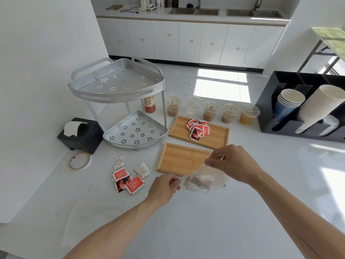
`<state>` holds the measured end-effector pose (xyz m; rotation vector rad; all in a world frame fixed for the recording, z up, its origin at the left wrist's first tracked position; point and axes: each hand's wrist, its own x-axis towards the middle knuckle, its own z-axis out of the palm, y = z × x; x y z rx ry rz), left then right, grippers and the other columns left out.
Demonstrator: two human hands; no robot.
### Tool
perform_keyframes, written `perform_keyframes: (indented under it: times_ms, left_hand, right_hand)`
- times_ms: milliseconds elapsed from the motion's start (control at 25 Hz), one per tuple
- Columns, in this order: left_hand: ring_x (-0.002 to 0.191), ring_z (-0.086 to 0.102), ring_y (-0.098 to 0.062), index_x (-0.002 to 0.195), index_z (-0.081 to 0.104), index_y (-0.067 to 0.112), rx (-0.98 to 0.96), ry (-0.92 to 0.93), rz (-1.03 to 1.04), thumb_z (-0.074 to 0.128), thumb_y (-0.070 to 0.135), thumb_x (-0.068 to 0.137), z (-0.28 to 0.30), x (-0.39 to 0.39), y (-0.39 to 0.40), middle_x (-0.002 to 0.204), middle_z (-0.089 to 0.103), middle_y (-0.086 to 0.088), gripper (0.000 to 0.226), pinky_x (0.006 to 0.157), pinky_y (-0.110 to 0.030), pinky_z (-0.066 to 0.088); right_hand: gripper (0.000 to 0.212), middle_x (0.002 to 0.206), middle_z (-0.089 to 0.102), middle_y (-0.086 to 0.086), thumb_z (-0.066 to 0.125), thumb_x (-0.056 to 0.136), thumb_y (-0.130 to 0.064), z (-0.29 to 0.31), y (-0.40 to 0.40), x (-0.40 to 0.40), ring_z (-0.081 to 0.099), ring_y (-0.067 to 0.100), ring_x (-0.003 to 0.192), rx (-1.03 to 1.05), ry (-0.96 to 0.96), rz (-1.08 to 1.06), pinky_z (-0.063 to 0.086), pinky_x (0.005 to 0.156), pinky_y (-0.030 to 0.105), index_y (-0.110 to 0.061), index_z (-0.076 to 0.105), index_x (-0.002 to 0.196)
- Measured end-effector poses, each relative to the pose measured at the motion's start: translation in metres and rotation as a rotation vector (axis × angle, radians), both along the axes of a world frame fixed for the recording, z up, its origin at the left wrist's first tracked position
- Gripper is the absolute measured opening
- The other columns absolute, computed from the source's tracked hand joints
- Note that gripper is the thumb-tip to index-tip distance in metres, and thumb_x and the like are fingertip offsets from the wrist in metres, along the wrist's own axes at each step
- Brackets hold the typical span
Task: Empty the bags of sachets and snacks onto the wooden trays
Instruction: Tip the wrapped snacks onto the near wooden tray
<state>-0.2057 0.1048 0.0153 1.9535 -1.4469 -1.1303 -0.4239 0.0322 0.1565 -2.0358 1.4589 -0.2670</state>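
A clear plastic bag (200,181) with pale and dark snack pieces inside hangs just in front of the near wooden tray (179,157), whose surface is bare. My left hand (164,187) pinches the bag's left edge. My right hand (231,163) pinches its upper right corner, over the tray's near right corner. The far wooden tray (214,137) carries a pile of red sachets (197,128). Loose red sachets (127,181) and two crumpled white sachets (141,170) lie on the white table left of the near tray.
A silver two-tier corner rack (128,109) stands at the back left, with a sauce bottle (149,104) behind it. Several lidded drink cups (211,111) line up behind the trays. A black cup holder (306,111) stands right; a tissue box (82,134) and a tape roll (80,161) lie left.
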Motion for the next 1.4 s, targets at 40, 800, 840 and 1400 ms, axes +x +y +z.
perform_keyframes:
  times_ms: [40,800,840,1400]
  left_hand:
    - [0.067,0.067,-0.008,0.083,0.067,0.026,-0.022,-0.024,-0.013,0.058,0.026,0.094,0.002,0.005,-0.004,0.071,0.071,0.014,0.015,0.075,-0.037,0.058]
    - [0.079,0.061,-0.02,0.092,0.057,0.026,-0.265,-0.781,-0.311,0.046,0.032,0.099,0.117,0.079,-0.127,0.087,0.069,0.005,0.014,0.057,-0.031,0.035]
    - [0.079,0.061,-0.021,0.091,0.055,0.026,-0.256,-0.79,-0.337,0.045,0.031,0.098,0.119,0.077,-0.13,0.088,0.069,0.004,0.014,0.057,-0.032,0.036]
    - [0.083,0.06,-0.025,0.095,0.057,0.024,-0.269,-0.856,-0.457,0.045,0.038,0.098,0.145,0.038,-0.146,0.092,0.067,0.0,0.019,0.059,-0.033,0.037]
  right_hand:
    - [0.018,0.076,0.071,-0.015,0.069,0.083,-0.044,-0.002,-0.005,-0.002,0.06,0.002,0.074,-0.004,0.012,-0.023,0.05,0.065,0.028,-0.029,0.076,0.074]
    - [0.011,0.069,0.066,-0.004,0.073,0.084,-0.027,-0.121,-0.076,0.021,0.044,0.009,0.05,0.388,-0.254,-0.474,0.035,0.046,0.024,-0.018,0.078,0.084]
    - [0.01,0.068,0.065,-0.004,0.072,0.085,-0.027,-0.126,-0.075,0.023,0.043,0.01,0.05,0.407,-0.262,-0.474,0.034,0.045,0.024,-0.019,0.077,0.082]
    - [0.011,0.07,0.067,-0.003,0.074,0.085,-0.03,-0.161,-0.071,0.031,0.043,0.013,0.053,0.552,-0.382,-0.564,0.032,0.042,0.024,-0.024,0.074,0.076]
